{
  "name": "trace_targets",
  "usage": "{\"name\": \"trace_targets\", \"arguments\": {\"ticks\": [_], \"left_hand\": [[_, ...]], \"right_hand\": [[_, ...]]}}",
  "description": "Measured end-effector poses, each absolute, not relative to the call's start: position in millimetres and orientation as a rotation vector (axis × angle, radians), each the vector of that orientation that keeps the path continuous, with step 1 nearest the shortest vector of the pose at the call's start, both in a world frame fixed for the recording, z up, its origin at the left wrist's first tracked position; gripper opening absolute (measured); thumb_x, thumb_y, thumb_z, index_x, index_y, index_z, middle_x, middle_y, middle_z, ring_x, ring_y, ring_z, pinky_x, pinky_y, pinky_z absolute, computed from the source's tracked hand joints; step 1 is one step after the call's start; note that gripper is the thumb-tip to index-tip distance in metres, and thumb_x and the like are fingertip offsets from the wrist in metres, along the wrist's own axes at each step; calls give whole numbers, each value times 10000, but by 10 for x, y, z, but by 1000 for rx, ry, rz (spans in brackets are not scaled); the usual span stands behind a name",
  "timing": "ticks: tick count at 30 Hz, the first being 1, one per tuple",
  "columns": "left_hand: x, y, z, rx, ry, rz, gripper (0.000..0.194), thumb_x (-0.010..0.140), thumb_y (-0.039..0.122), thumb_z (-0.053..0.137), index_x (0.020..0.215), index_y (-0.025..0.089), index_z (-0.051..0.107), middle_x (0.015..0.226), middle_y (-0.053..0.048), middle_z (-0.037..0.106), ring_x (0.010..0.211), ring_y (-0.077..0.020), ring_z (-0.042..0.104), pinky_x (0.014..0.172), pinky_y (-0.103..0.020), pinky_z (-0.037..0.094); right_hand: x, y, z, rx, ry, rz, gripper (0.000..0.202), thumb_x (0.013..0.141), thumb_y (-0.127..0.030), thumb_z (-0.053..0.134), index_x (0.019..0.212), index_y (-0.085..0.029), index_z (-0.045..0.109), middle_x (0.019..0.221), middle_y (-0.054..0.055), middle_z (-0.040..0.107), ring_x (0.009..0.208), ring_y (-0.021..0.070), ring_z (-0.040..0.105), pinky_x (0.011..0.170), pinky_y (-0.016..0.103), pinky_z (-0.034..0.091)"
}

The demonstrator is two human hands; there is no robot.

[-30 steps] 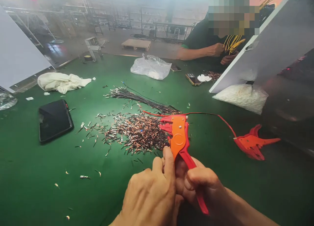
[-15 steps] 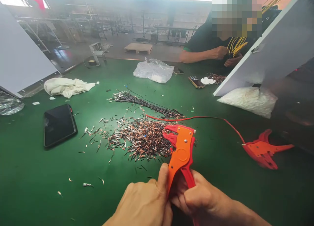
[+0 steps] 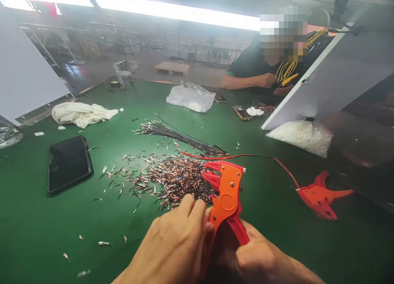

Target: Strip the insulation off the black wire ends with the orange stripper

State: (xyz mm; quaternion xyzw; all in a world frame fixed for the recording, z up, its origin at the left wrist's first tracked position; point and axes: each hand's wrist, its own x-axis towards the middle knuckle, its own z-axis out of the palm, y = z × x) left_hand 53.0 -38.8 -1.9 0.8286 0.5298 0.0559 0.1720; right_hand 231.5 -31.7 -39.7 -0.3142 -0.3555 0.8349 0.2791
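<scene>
A wire stripper (image 3: 227, 198) with orange body and red jaws stands upright, its jaws pointing left over a pile of copper and black wire offcuts (image 3: 175, 175). My right hand (image 3: 261, 251) is wrapped round its handles from the right, with most of those fingers hidden. Curled against the lower orange handle, my left hand (image 3: 175, 234) grips the tool from the left; its fingertips are partly hidden. Behind the pile lies a bundle of black wires (image 3: 184, 137) with metal ends. A second wire stripper (image 3: 321, 195) rests at the right, a red cord (image 3: 240, 156) running from it.
A phone (image 3: 70, 164) and a white cloth (image 3: 81, 113) lie on the green table (image 3: 147, 251) at the left. Farther back are a plastic bag (image 3: 191, 97) and a white divider panel (image 3: 320, 70). Across the table, a person (image 3: 249, 68) holds yellow wires.
The view has tilted up slightly. My left hand's fingers have shifted up and curled in against the orange handle. My right hand still holds the wire stripper.
</scene>
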Motion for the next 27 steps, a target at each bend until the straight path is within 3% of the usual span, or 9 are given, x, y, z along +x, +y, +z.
{"name": "trace_targets", "arguments": {"ticks": [5,9,13,15,18,19,23,27], "left_hand": [[335,-352,108,2268,1321,100,211,865,72,490,962,215,611,832,-6,736,616,-143,673,540,-201,481],[98,-343,183,2391,1225,399,254,830,53,465,851,253,620,702,66,678,534,-89,578,508,-149,420],[96,-312,185,2607,1482,607,344,866,43,338,677,214,569,618,18,588,460,-114,508,456,-210,386],[165,-309,165,2663,1491,667,358,887,40,308,775,202,607,601,14,598,433,-127,543,421,-231,375],[243,-338,132,2661,1417,726,299,921,75,361,1077,161,602,531,63,614,365,-133,560,363,-252,332],[254,-353,126,2641,1427,748,271,929,89,380,1077,160,596,517,73,609,346,-130,546,357,-258,322],[257,-411,148,2468,1431,771,238,932,117,426,762,201,570,541,68,551,396,-86,497,416,-214,359],[284,-419,222,2127,1437,680,266,926,210,459,690,211,580,495,79,425,412,-80,383,389,-189,291]], "right_hand": [[2318,-330,-427,-698,-754,2361,420,580,-141,673,999,-142,651,767,35,639,686,193,600,639,314,487],[2338,-336,-510,-465,-671,2392,601,558,-119,612,1159,-155,614,845,66,699,823,271,686,787,466,518],[2345,-359,-629,-345,-700,2391,660,519,-45,562,1172,-114,631,886,85,742,847,240,704,817,409,505],[2350,-373,-669,-342,-698,2430,685,496,-9,551,1167,-105,642,917,91,754,862,221,704,822,365,495],[2355,-390,-680,-332,-687,2485,674,488,5,556,1145,-106,659,921,85,761,851,205,708,813,334,491],[2353,-394,-670,-346,-683,2484,657,497,-6,563,1139,-105,661,916,83,758,849,204,706,813,334,492],[2327,-404,-599,-449,-584,2461,589,501,-83,561,1078,-81,678,841,99,733,788,220,694,766,356,519],[2308,-406,-552,-525,-538,2434,481,545,-118,576,1011,-75,687,802,122,712,732,234,684,735,393,534]]}}
